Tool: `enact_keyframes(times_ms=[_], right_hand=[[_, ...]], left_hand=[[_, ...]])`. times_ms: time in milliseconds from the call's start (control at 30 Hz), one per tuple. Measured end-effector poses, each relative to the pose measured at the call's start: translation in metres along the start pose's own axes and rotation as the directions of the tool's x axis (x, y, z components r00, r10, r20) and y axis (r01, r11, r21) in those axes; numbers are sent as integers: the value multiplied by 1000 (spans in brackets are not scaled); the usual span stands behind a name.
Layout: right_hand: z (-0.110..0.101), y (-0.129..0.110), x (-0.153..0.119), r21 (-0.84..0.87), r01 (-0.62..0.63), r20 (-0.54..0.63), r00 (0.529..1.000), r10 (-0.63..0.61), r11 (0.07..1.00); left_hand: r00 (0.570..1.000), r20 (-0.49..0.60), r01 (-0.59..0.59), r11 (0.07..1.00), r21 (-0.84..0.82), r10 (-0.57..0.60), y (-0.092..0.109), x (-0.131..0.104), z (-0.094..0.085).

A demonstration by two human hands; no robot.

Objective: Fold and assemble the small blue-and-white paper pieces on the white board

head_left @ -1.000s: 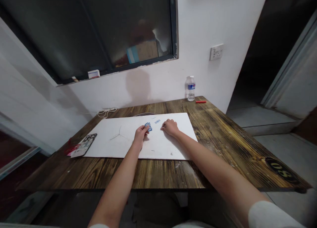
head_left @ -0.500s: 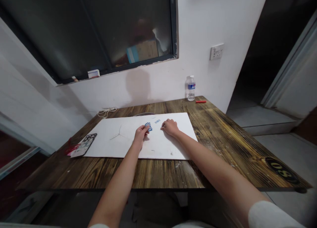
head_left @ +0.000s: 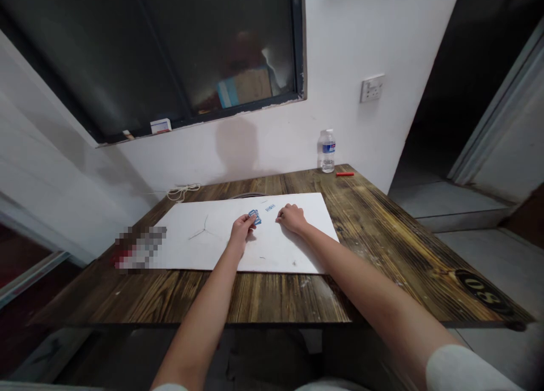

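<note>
A few small flat pieces with blue outlines, overlapping one another, are pinched in my left hand just above the white board. Their exact kind is too small to make out. Another blue-outlined flat piece or pair lies on the board between my two hands, a little farther back. My right hand rests over the board to the right of that piece, its fingers curled together in a pinch. Whatever those right fingertips hold, if anything, is too small to tell.
The board lies on a dark wooden table. A water bottle and a red stick-like object stand and lie at the back right. White cord is at the back left. A pixelated patch covers the left edge.
</note>
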State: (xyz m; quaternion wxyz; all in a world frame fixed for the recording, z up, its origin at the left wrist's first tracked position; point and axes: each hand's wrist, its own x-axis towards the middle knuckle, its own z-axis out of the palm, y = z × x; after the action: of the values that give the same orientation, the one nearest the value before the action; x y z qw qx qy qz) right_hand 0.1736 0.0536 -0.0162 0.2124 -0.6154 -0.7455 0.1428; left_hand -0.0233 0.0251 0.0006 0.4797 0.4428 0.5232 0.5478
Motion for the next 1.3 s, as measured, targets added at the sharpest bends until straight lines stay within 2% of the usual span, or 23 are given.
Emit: enact_keyframes(times_ms=[367,1300], right_hand=[[6,2,1,-6,22,-39,999,-22,1000],[2,1,1,-22,34,-12,999,-34,999]], left_hand=[[1000,3,-6,1000,2,6,-1,1,0],[1000,14,-11,1000,9,11,-2,0,0]])
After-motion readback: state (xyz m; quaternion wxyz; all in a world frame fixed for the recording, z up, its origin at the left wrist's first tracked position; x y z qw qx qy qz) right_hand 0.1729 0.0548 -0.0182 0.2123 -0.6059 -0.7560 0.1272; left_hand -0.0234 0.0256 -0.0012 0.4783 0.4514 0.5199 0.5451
